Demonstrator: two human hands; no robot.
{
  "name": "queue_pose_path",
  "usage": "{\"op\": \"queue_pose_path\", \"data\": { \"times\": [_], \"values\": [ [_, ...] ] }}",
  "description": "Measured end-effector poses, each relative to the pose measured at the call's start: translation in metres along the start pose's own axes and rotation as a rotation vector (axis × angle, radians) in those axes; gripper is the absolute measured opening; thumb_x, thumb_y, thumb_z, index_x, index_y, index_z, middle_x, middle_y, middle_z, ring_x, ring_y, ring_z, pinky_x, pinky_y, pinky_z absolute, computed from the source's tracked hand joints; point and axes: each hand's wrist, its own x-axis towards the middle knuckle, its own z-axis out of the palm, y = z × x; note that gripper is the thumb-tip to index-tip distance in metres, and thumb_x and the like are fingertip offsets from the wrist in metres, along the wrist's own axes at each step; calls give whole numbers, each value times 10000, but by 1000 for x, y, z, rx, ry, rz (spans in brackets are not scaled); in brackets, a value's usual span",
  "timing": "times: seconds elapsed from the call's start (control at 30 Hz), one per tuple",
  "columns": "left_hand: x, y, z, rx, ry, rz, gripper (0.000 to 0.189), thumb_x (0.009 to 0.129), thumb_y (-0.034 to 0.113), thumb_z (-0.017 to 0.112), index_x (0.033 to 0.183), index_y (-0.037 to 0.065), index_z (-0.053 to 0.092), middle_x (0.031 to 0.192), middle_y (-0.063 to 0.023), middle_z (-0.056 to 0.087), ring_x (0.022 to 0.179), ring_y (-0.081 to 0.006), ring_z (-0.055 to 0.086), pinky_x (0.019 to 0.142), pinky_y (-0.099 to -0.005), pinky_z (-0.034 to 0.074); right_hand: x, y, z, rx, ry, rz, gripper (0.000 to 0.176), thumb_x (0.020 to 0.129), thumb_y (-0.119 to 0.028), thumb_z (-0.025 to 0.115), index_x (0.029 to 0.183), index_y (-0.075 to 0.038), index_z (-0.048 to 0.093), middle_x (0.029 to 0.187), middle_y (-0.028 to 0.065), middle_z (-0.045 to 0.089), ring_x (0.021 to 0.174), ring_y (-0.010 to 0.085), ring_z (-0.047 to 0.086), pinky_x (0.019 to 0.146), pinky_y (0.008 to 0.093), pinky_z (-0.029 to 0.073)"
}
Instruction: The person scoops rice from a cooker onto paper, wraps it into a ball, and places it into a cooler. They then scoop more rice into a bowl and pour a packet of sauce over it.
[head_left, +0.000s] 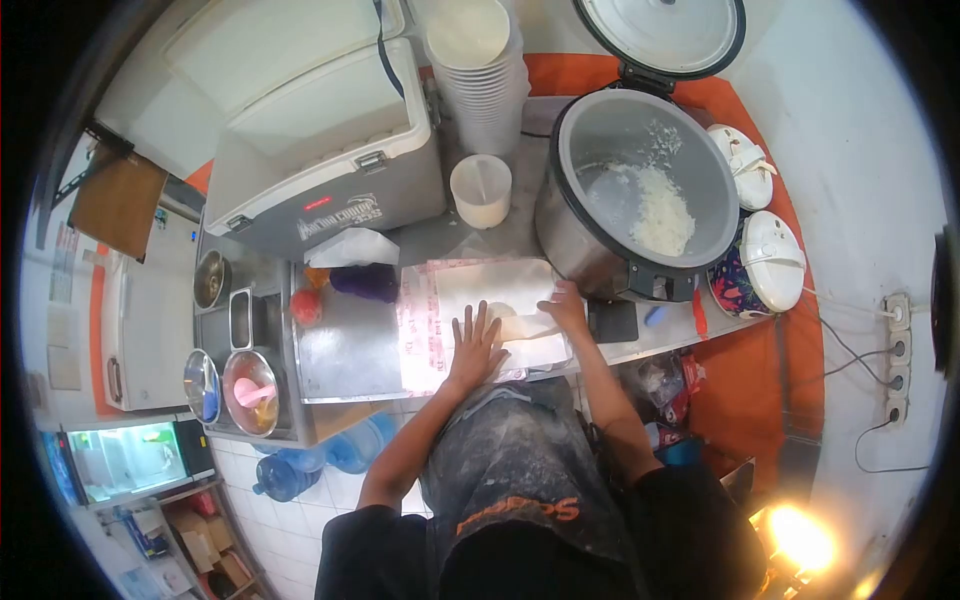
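My left hand (475, 345) lies flat with its fingers spread on a stack of pale wrapping paper (468, 288) on the metal counter. At the stack's right side, my right hand (566, 307) has its fingers bent around the edge of a sheet, seemingly pinching it. The sheet bulges a little between the two hands. Beneath the paper's left side shows a white wrapper with red print (420, 335). A large rice cooker (590, 240) stands open beyond my right hand, with white rice (662, 212) inside.
Behind the paper stand a white tub (481, 192), stacked tubs (475, 90) and an open cooler box (370, 190). A dark purple cloth (364, 283) lies left of the paper. Metal bowls (252, 392) sit further left. Lidded containers (772, 262) flank the cooker. Blue water jugs (288, 475) rest on the floor.
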Motion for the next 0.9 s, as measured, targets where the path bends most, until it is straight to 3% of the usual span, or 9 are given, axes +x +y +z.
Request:
{"op": "queue_pose_path", "data": {
  "times": [0.1, 0.27, 0.33, 0.37, 0.47, 0.53, 0.6, 0.8, 0.9],
  "values": [
    [2, -3, -5, -14, 28, 4, 751, 917, 450, 687, 1518, 64, 457, 1706, -233, 85, 1555, -497, 65, 1190, -722, 129, 4, -3, -2, 268, -226, 214, 893, 627, -98, 882, 1410, -32, 457, 1241, 228, 630, 1105, 282, 639, 908, 399, 545],
    [-3, 0, -7, 6, -23, 10, 730, 917, 438, 691, 1509, 76, 468, 1705, -227, 97, 1551, -502, 80, 1189, -720, 142, 2, -2, 8, 200, -87, 267, 867, 676, -61, 857, 1449, -23, 467, 1159, 196, 709, 1083, 294, 677, 941, 399, 537],
    [-5, 1, -7, -2, -36, 16, 730, 917, 434, 693, 1513, 77, 465, 1706, -223, 99, 1551, -503, 80, 1189, -719, 144, 48, 46, 37, 38, -86, -102, 711, 714, -105, 855, 1358, 4, 573, 1127, 164, 737, 1055, 270, 701, 933, 378, 537],
    [-4, 0, -7, -9, -42, 23, 731, 917, 429, 694, 1516, 79, 463, 1707, -219, 100, 1550, -504, 80, 1189, -719, 146, 28, -13, 22, -7, -37, -108, 530, 752, -168, 850, 1222, 4, 673, 1075, 130, 750, 998, 257, 715, 923, 360, 539],
    [-5, 1, -8, -38, -82, 27, 741, 929, 396, 703, 1547, 102, 421, 1712, -217, 61, 1552, -515, 46, 1191, -728, 125, 39, -37, 22, -347, 10, -105, 462, 776, -192, 840, 1185, -27, 701, 1001, 115, 750, 936, 280, 719, 912, 350, 543],
    [-7, -1, -7, -25, -82, 37, 736, 929, 392, 704, 1547, 107, 424, 1712, -216, 62, 1552, -514, 46, 1191, -727, 128, 33, -54, 13, -339, -155, -100, 417, 782, -210, 843, 1144, -45, 717, 1019, 106, 741, 965, 278, 708, 916, 362, 543],
    [-3, -4, -9, -18, -69, 35, 732, 929, 387, 705, 1547, 111, 426, 1713, -215, 63, 1553, -513, 47, 1192, -725, 131, 24, -53, 11, -65, -198, -414, 468, 777, -254, 853, 1178, -56, 717, 1079, 140, 722, 998, 300, 686, 896, 398, 538],
    [-7, -5, -13, -4, -36, 72, 732, 896, 380, 722, 1521, 99, 465, 1705, -217, 111, 1551, -503, 82, 1183, -729, 164, 30, -101, 6, -94, -252, -360, 346, 813, -240, 828, 1105, -66, 766, 1063, 140, 744, 1029, 298, 693, 916, 377, 523],
    [7, -9, -19, -18, -39, 42, 724, 897, 348, 718, 1523, 92, 461, 1704, -215, 120, 1551, -501, 93, 1190, -714, 173, 22, -114, -26, -203, -415, -508, 231, 843, -204, 800, 1028, -68, 782, 1029, 158, 754, 1035, 312, 698, 902, 387, 528]
  ]
}}
